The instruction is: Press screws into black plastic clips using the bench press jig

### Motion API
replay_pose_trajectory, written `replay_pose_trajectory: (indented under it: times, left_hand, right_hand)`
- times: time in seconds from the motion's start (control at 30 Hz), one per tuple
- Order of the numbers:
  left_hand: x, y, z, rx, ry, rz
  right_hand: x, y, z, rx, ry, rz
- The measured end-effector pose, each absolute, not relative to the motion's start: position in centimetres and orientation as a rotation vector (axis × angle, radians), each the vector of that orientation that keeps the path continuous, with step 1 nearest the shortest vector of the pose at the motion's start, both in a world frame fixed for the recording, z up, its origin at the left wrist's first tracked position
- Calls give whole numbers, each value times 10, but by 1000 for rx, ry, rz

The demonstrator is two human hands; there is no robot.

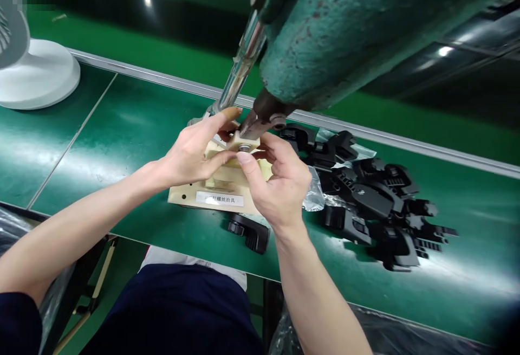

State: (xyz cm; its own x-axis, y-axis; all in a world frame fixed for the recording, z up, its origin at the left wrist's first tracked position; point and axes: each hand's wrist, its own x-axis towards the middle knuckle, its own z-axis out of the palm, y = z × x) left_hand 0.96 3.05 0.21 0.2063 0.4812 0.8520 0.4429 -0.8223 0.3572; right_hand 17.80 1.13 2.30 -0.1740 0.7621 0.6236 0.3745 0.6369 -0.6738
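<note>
A small cream block (244, 140) with a round metal piece in its front sits directly under the dark metal ram (260, 116) of a green press (325, 35). My left hand (199, 152) pinches the block from the left, its thumb in front and its fingers behind. From the right, my right hand (280, 179) grips the same block, thumb tip on the front near the metal piece. Beneath is a cream fixture base (189, 195) with a white printed label (219, 199). My fingers hide part of the block and whatever lies behind it.
Black plastic parts (374, 198) lie heaped on the green table (134, 143) to the right, with clear plastic bags among them. One black part (249, 232) rests in front of the base. A shiny metal rod (239, 70) slants up beside the press; a white fan base (44, 76) stands far left.
</note>
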Motion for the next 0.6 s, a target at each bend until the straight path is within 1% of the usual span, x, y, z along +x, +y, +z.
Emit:
replay_pose_trajectory:
  times: [0.27, 0.6]
  left_hand:
    - [9, 40, 4, 2408, 746, 1744]
    - [6, 45, -1, 2328, 581, 1491]
  right_hand:
    - [187, 11, 17, -1059, -1777, 523]
    - [198, 3, 15, -1129, -1718, 529]
